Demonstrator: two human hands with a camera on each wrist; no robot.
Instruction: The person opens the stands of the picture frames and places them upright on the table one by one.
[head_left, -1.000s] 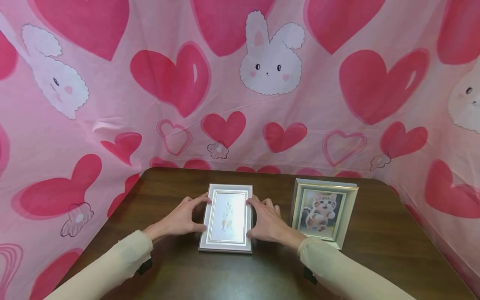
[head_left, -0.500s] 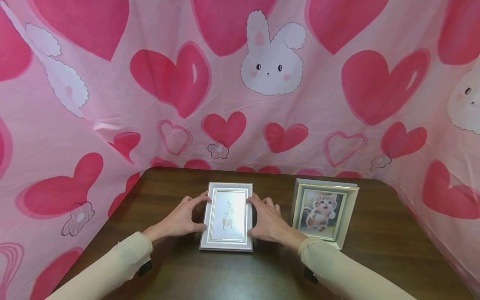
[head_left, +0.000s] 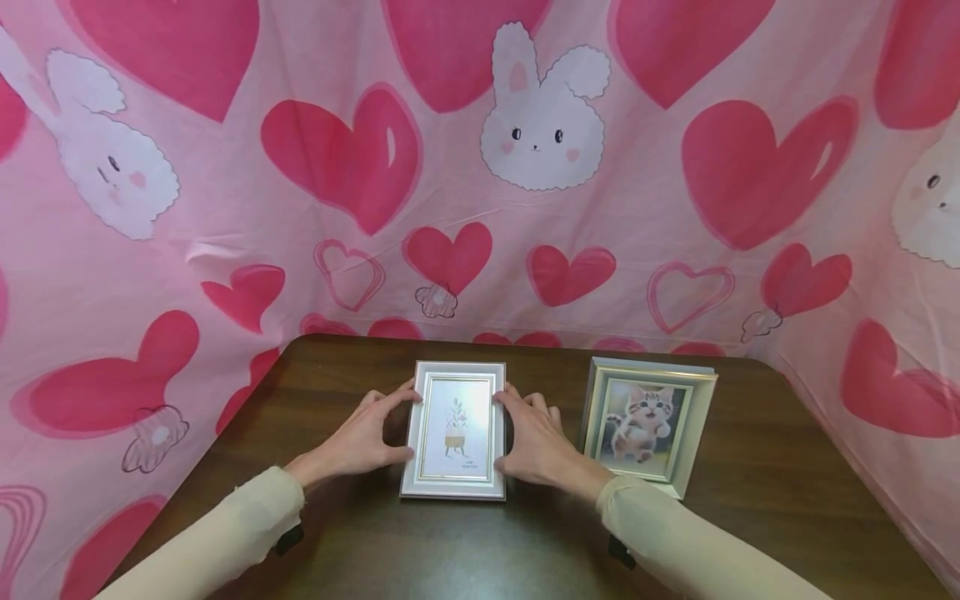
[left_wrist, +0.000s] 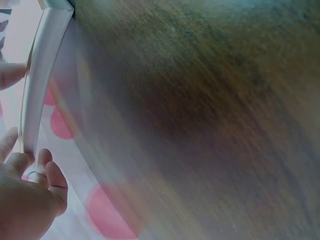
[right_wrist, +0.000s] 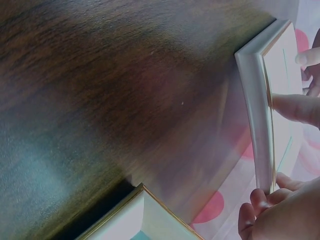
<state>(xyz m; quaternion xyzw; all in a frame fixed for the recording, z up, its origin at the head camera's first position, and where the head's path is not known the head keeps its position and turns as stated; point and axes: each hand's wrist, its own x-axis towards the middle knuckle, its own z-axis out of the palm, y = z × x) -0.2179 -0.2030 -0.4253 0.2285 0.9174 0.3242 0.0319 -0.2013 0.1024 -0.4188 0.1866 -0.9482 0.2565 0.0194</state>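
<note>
A white picture frame (head_left: 457, 425) with a potted-plant print is at the middle of the table, tilted back, its lower edge nearest me. My left hand (head_left: 358, 437) grips its left side between thumb and fingers. From the other side, my right hand (head_left: 543, 442) grips the right edge the same way. In the left wrist view the frame's pale side (left_wrist: 40, 85) runs past the thumb and fingers. The right wrist view shows the opposite side (right_wrist: 257, 120) with the right hand's thumb (right_wrist: 295, 107) over the front.
Right of the hands stands a second picture frame (head_left: 647, 425) with a kitten picture, leaning back; its corner (right_wrist: 142, 210) enters the right wrist view. The dark wooden table (head_left: 390, 550) ends at a pink cloth backdrop (head_left: 457, 200) with hearts and rabbits.
The plant-print frame's top edge has risen slightly, so it stands a little more upright. Glare on its print has lessened. Both hands keep their grip; the kitten frame stays put.
</note>
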